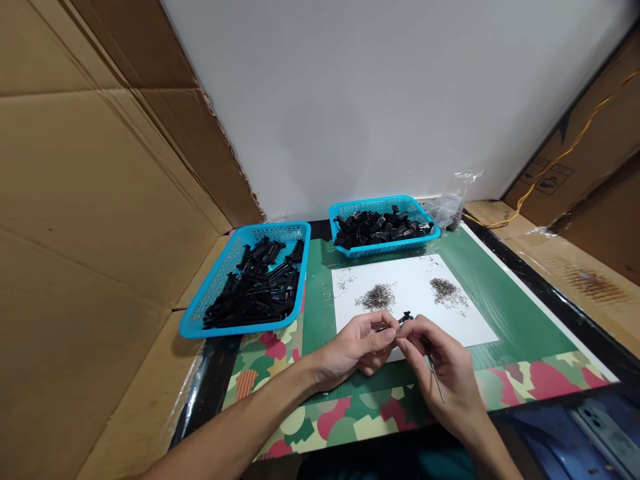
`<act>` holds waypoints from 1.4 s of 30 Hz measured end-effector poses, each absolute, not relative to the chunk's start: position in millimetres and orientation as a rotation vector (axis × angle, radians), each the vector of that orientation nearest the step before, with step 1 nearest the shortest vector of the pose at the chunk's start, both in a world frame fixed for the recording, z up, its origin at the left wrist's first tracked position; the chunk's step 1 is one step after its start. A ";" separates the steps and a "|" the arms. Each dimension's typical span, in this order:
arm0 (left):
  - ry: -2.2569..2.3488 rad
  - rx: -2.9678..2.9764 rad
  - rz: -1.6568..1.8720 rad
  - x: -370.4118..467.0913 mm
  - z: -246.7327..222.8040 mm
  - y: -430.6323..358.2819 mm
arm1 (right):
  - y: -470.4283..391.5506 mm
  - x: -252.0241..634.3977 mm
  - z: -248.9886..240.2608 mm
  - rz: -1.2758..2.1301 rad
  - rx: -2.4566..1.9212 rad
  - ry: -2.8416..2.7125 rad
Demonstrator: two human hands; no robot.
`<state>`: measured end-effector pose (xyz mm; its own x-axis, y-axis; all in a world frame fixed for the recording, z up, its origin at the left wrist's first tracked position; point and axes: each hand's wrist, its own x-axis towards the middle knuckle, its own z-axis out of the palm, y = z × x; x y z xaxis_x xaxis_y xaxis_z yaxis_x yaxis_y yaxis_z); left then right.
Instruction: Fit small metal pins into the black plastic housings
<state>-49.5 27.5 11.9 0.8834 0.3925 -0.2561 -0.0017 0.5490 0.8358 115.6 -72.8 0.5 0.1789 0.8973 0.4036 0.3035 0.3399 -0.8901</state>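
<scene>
My left hand (367,343) is closed around a small black plastic part (407,316), whose end sticks out beyond the fingertips. Meeting it at that part, my right hand (443,367) has thumb and forefinger pinched together; anything tiny between them is hidden. A thin metal rod (437,380) lies across the right palm, its upper end covered by the fingers. Both hands are over the near edge of a white sheet (410,275). On that sheet lie a pile of small wire pieces (379,297) at left and a second wire pile (445,291) at right.
A blue basket (187,323) of long black parts stands at left. Behind the sheet is another blue basket (387,250) with smaller black pieces, beside a clear plastic bag (449,210). Cardboard (100,200) walls the left side. A phone (607,433) lies low at right.
</scene>
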 end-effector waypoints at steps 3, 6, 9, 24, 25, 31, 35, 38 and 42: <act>0.446 0.959 0.235 -49.2 13.4 27.2 | -73.5 114.7 -0.7 0.702 -1.192 -1.344; 0.461 0.946 0.238 -48.7 15.0 26.6 | -73.2 114.8 -1.2 0.722 -1.188 -1.329; 0.465 0.941 0.240 -48.4 14.9 25.7 | -73.3 115.4 -1.8 0.728 -1.189 -1.315; 0.434 0.935 0.286 -47.2 8.5 23.2 | -72.8 119.5 1.0 0.649 -1.224 -1.367; 0.439 0.937 0.287 -46.8 8.7 23.3 | -73.0 119.4 1.6 0.632 -1.229 -1.373; 0.463 0.966 0.352 -44.4 4.4 23.6 | -71.3 115.4 3.3 0.453 -1.197 -1.418; 0.491 0.937 0.402 -44.6 -1.3 23.9 | -69.0 113.0 0.9 0.366 -1.153 -1.473; 0.468 0.930 0.401 -44.9 -2.9 23.0 | -68.6 111.1 -0.3 0.332 -1.166 -1.475; 0.466 0.918 0.418 -44.0 -2.1 21.6 | -68.8 107.1 -0.8 0.259 -1.183 -1.469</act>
